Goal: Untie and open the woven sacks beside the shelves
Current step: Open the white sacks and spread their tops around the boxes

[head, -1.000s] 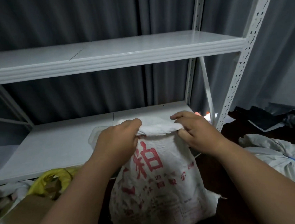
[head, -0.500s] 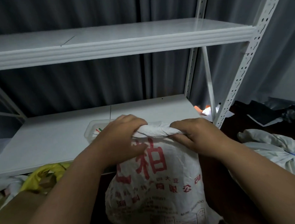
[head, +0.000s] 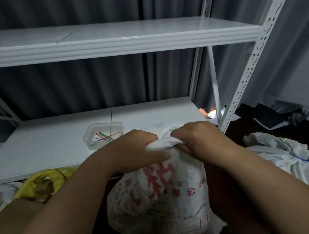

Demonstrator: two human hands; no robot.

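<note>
Both the left hand (head: 139,149) and the right hand (head: 197,141) gripped the sack (head: 162,196)'s twisted neck (head: 162,145) (still closed); untwisting probably came next.

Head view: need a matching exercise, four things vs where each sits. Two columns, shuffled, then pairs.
Things:
1. white woven sack with red print
2. clear plastic tray of coloured sticks
3. yellow plastic bag
4. tied white sack with blue cord

Places:
A. on the lower white shelf
B. far right, on the floor
C. centre, its twisted neck gripped by left hand and right hand
D. lower left, below the shelf edge

Pairs: 1-C, 2-A, 3-D, 4-B
</note>
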